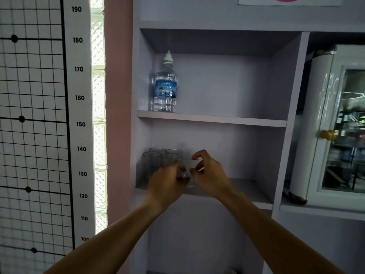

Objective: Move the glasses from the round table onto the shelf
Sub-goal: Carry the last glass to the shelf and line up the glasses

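both hands, left hand (167, 179) and right hand (209, 175), clamped on glass (187, 165), lower shelf (252, 192).

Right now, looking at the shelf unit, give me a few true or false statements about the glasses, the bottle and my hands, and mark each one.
1. A water bottle stands upright on the upper shelf. True.
2. The glasses are on the same shelf as the bottle. False: the group of glasses stands on the lower shelf, one level below.
3. Both hands are around one glass. True: the left hand and right hand flank the rightmost glass.
4. The bottle sits at the right end of its shelf. False: it is at the left end.
5. The glasses are stacked. False: they stand side by side, open ends up.
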The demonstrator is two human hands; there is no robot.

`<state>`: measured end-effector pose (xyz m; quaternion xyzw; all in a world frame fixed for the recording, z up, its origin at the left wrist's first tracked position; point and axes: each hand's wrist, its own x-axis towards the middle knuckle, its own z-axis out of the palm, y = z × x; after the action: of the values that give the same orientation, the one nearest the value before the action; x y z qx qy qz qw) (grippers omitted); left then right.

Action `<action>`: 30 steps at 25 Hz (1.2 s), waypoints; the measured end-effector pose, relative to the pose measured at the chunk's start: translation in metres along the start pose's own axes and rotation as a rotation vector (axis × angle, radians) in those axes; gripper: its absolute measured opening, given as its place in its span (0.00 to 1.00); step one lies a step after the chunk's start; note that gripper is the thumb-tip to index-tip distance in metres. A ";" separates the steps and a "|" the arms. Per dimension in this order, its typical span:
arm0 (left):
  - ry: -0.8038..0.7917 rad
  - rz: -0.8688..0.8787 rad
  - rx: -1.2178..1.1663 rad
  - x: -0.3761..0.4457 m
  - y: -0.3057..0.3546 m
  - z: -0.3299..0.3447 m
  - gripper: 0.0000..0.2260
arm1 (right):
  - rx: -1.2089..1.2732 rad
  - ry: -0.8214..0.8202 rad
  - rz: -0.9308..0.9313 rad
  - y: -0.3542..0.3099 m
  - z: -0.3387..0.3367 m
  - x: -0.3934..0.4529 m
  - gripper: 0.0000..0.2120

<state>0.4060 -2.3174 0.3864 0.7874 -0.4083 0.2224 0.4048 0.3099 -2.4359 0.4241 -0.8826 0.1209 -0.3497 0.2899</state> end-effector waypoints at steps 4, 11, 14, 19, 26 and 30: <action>-0.001 -0.002 0.004 0.000 0.001 0.000 0.14 | 0.008 0.029 -0.037 0.003 0.003 0.001 0.14; -0.076 0.052 0.097 0.005 0.012 0.006 0.19 | 0.022 0.023 -0.020 0.014 0.007 0.007 0.14; -0.089 0.072 0.144 0.009 0.018 0.012 0.20 | 0.008 0.009 -0.009 0.020 0.006 0.012 0.16; -0.109 0.048 0.156 0.013 0.021 0.012 0.16 | 0.053 0.043 -0.020 0.026 0.002 0.014 0.13; -0.015 0.000 0.141 0.004 -0.014 -0.023 0.13 | 0.077 0.025 -0.223 -0.002 0.023 0.022 0.11; 0.080 0.016 0.122 0.000 -0.026 -0.042 0.06 | 0.017 -0.061 -0.224 -0.014 0.039 0.028 0.11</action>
<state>0.4262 -2.2745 0.3985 0.7978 -0.3838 0.2812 0.3704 0.3572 -2.4197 0.4251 -0.8984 0.0096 -0.3539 0.2598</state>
